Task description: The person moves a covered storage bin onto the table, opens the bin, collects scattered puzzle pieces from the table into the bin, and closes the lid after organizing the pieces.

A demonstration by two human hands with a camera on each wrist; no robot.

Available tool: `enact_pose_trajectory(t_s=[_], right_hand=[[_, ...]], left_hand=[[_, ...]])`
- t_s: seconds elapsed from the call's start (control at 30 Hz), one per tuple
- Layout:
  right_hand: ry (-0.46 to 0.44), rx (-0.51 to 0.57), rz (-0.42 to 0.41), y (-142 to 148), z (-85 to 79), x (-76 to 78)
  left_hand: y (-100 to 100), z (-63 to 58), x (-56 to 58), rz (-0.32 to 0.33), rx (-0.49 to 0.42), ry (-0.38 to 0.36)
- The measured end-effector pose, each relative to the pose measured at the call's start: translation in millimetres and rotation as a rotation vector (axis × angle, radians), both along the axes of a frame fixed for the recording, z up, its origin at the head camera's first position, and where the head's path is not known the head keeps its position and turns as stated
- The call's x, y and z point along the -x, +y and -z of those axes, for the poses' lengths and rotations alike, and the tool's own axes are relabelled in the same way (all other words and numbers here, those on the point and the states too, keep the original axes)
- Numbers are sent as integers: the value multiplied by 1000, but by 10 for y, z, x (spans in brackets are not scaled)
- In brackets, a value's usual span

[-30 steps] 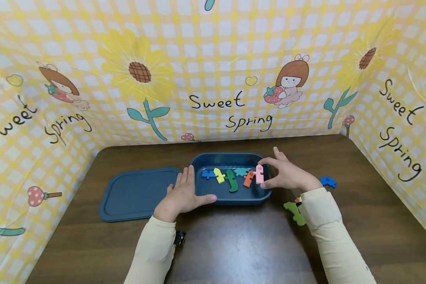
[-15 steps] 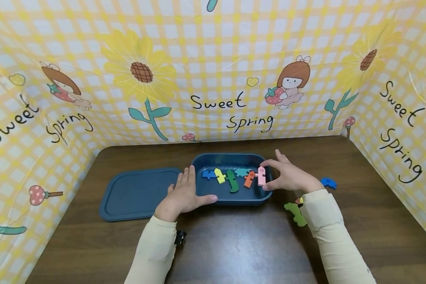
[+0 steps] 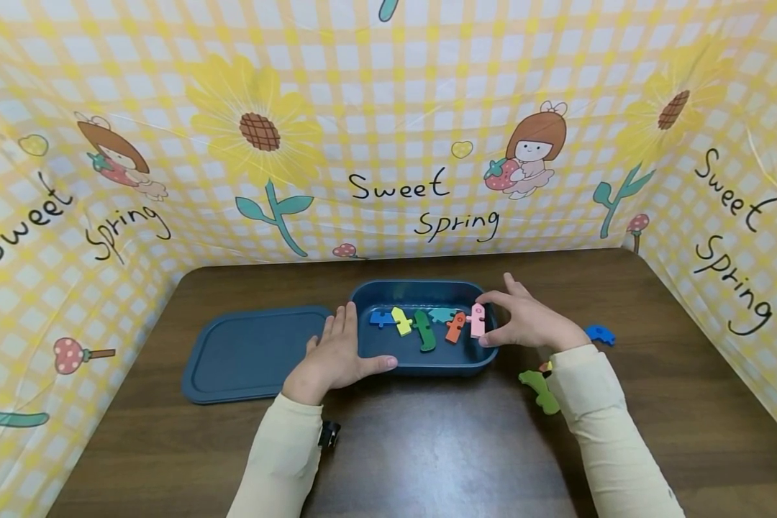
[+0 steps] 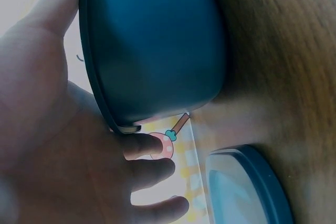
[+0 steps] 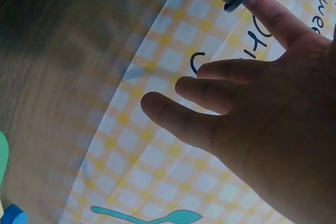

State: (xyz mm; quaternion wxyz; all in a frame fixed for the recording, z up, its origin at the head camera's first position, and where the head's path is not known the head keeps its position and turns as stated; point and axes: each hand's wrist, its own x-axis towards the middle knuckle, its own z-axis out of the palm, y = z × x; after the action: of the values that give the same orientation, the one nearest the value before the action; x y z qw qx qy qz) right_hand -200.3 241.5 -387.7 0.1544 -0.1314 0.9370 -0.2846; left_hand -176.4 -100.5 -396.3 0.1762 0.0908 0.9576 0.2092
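Observation:
A dark blue box (image 3: 437,367) stands on the table with several small coloured puzzle pieces in it. Against its left end and front rim rests my left hand (image 3: 329,360), fingers straight, thumb laid over the rim. My right hand (image 3: 531,320) pinches a pink puzzle piece (image 3: 477,321) between thumb and index finger at the box's right end. Left of that piece lie an orange piece (image 3: 455,328), a dark green piece (image 3: 424,332), a yellow piece (image 3: 401,321) and a blue piece (image 3: 380,319). A teal piece (image 3: 442,315) lies behind. The right wrist view hides the pink piece.
The blue lid (image 3: 252,356) lies flat left of the box. A light green piece (image 3: 540,392) sits partly under the right sleeve, beside a small, mostly hidden yellow-and-red one. Farther right is a blue arched piece (image 3: 601,334). A checked cloth (image 3: 388,144) hangs behind the table.
The right hand and the pink piece have shifted slightly right, towards the box's right end, and then stay still. The left hand keeps its place on the box.

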Motion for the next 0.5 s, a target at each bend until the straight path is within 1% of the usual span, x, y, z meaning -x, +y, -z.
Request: enact_pose_trajectory(t_s=[0.5], right_hand=[[-20, -39, -7, -61, 20, 27]], left_hand=[[2, 7, -1, 3, 6, 3]])
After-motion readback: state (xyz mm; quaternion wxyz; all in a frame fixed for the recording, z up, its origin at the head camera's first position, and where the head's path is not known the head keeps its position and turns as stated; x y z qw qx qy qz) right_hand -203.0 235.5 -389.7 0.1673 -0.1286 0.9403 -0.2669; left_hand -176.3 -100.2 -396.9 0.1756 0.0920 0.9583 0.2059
